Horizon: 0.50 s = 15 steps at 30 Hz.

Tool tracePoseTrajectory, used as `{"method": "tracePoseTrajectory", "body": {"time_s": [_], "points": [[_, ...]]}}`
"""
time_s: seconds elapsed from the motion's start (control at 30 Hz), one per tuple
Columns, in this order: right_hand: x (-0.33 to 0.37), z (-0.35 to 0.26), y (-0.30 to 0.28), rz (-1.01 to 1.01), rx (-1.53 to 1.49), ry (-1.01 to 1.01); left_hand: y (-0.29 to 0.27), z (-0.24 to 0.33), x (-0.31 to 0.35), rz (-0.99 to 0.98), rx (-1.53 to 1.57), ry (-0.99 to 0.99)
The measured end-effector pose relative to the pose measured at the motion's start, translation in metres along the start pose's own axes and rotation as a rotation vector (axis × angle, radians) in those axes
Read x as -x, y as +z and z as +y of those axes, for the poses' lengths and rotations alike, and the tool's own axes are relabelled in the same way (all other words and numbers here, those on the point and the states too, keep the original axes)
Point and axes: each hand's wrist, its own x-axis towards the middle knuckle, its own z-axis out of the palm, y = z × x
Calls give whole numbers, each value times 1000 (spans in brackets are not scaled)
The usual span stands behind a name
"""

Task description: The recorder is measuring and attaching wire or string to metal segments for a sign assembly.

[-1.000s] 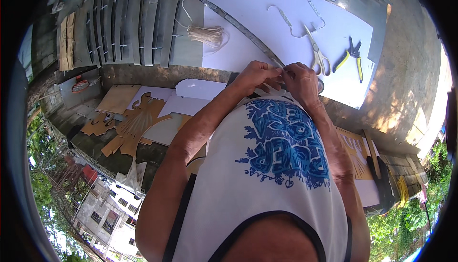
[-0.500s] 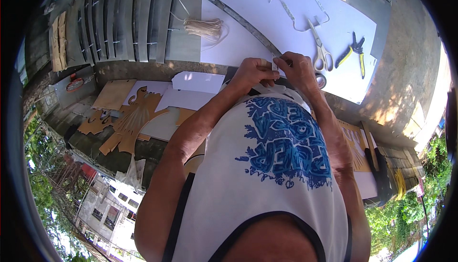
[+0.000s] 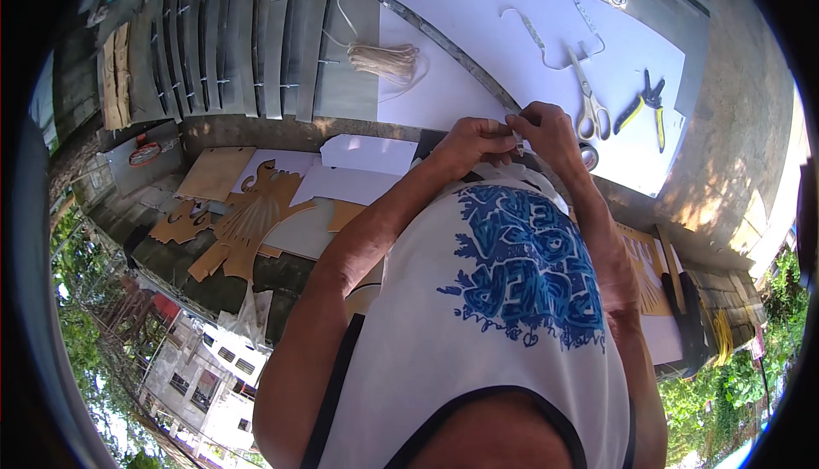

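A long, dark, curved strip (image 3: 444, 38) slants over the white sheet (image 3: 614, 38), its near end between my hands close to my body. My left hand (image 3: 475, 145) is closed around that end, fingers bent and thumb toward the right. My right hand (image 3: 550, 134) pinches at the same place, its fingertips meeting the left ones. A small whitish bit shows between the fingers; what it is I cannot make out. To the left of the strip lies a bundle of pale cord (image 3: 384, 61), one strand running up toward the strip's far end.
Right of my hands lie scissors (image 3: 589, 110), yellow-and-black handled pliers (image 3: 644, 110) and a tape roll (image 3: 589, 157). A tape measure (image 3: 533, 34) curls farther off. Several dark strips (image 3: 247, 42) line the left. Brown cut-out shapes (image 3: 252, 213) lie lower left.
The whole view has shifted slightly, so everything appears a little lower and to the right. My hands stay together at the strip's near end, with the fingers slightly repositioned.
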Motion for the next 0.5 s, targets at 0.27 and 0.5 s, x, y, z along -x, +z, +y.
{"method": "tracePoseTrajectory", "body": {"time_s": [0.27, 0.5], "points": [[-2, 8, 1, -49, -90, 79, 2, 0, -8, 18, 83, 10], [5, 2, -2, -44, -145, 80, 6, -2, -5, 35, 41, 106]]}}
